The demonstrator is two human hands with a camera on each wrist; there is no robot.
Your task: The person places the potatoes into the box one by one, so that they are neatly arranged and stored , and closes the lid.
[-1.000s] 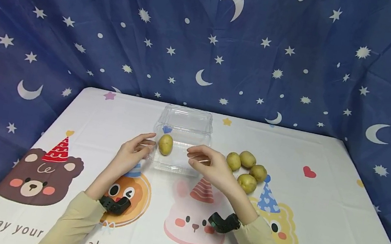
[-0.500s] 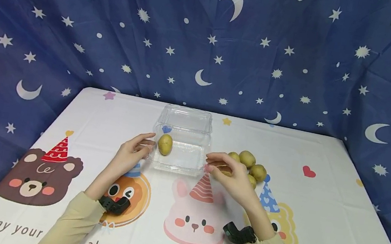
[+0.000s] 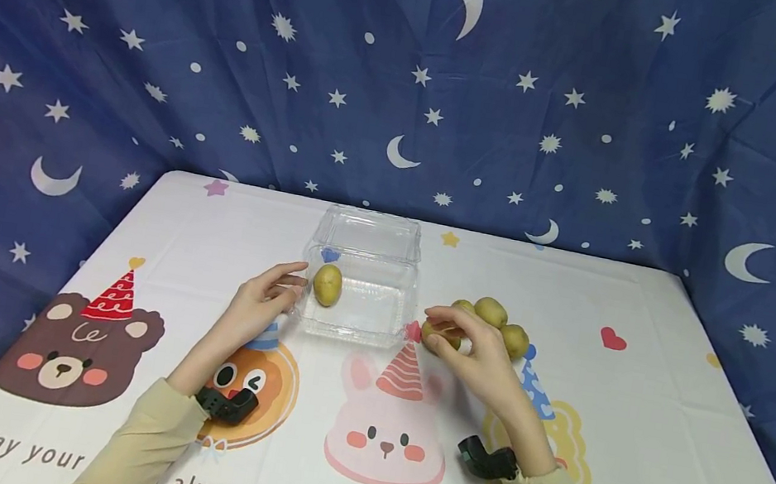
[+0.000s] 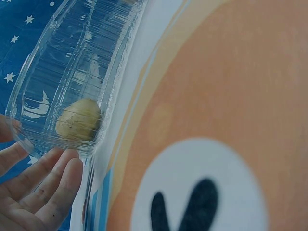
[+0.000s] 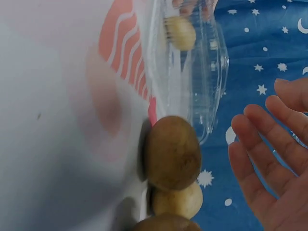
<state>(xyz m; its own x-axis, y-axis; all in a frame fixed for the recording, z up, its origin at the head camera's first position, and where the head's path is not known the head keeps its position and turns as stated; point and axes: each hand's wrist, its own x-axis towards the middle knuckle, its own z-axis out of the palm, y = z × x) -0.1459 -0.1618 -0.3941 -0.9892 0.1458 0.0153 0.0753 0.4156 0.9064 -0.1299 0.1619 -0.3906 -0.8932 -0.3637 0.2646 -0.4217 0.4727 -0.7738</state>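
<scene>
A clear plastic clamshell box (image 3: pixel 377 312) lies on the table, its lid (image 3: pixel 370 233) folded back. One potato (image 3: pixel 327 285) sits in it at the left end. My left hand (image 3: pixel 267 295) is at the box's left side, fingertips (image 4: pixel 70 156) against or very near the wall. Over the loose potatoes right of the box is my right hand (image 3: pixel 477 351), fingers spread and holding nothing. The nearest potato (image 3: pixel 437 337) shows between its thumb and fingers in the head view; the right wrist view shows that potato (image 5: pixel 173 153) apart from the fingers.
Several more potatoes, such as one potato (image 3: pixel 491 312) and another potato (image 3: pixel 514 342), lie grouped beyond and right of the right hand. A white cartoon-printed cloth (image 3: pixel 628 445) covers the table. A blue star-patterned curtain (image 3: pixel 410 95) hangs behind and along the sides.
My right hand has moved right, from over the box to above the loose potatoes. A potato at the near left of the group has come into view. The left hand stays put.
</scene>
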